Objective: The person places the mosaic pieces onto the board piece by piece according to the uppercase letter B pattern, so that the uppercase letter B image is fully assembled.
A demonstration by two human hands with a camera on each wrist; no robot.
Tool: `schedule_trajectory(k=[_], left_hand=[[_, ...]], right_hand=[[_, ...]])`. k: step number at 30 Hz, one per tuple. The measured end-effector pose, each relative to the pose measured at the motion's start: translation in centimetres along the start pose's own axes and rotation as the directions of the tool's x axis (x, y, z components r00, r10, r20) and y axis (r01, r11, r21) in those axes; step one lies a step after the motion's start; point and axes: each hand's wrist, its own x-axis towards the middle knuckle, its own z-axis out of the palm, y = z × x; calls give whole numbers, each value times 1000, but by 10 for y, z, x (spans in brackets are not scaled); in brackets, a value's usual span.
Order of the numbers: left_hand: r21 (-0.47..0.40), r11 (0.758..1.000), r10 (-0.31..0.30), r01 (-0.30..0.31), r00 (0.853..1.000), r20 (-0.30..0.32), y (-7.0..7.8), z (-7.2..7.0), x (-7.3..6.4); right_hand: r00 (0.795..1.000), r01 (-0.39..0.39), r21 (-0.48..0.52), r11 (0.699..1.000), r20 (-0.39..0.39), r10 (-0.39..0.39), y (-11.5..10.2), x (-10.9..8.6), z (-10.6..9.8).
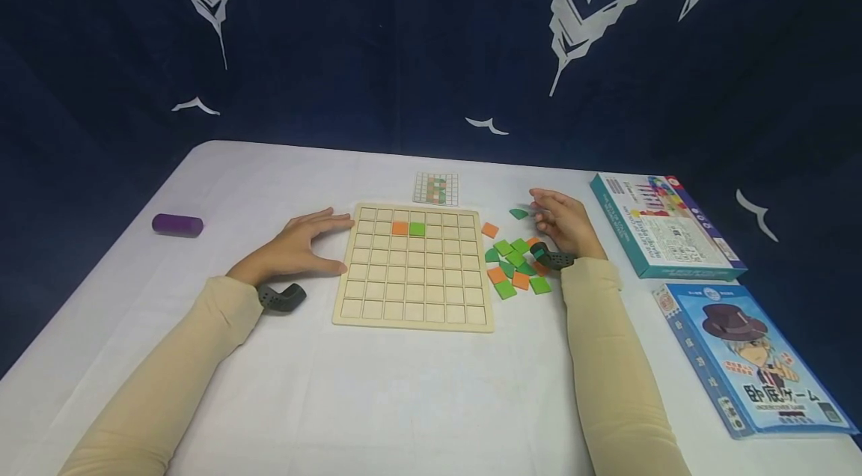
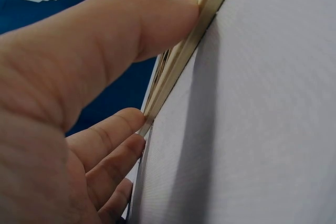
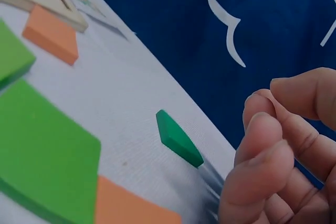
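Observation:
My left hand lies at the left side of a wooden grid board, thumb and fingers spread straight. In the left wrist view, its thumb and a fingertip meet the board's edge. On the board, an orange square tile and a green square tile occupy neighbouring cells of an upper row. Right of the board, my right hand hovers with loosely bent fingers and nothing between them. Beside its fingertips lies a dark green rounded piece, apart from the pile.
Several loose green tiles and orange tiles are heaped right of the board. Behind it lies a pattern card. A purple cylinder rests at far left. Two game boxes, one teal and one blue, flank the right side.

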Motion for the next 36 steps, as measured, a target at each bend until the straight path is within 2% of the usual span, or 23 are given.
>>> schedule_trajectory(k=[6,10,15,21,26,36], left_hand=[[11,1000,-3,3,1000,-5,-1,1,-1],[5,1000,-6,6,1000,-3,-2,1,-1],[0,1000,-13,13,1000,-3,-3,2,0],[-7,1000,-17,17,1000,-5,-4,2,0],[-11,1000,-13,13,1000,-4,-3,1,0],[-9,1000,-23,22,1000,-6,-2,1,1]], right_hand=[[1000,22,-34,999,-7,-22,3,3,1],[999,34,-164,986,-28,-39,5,3,4],[998,32,-339,940,-40,-49,8,4,6],[996,7,-500,866,-73,-50,10,5,12],[994,-23,-543,840,-103,-40,10,5,15],[989,5,-529,849,-122,-81,7,-1,19]])
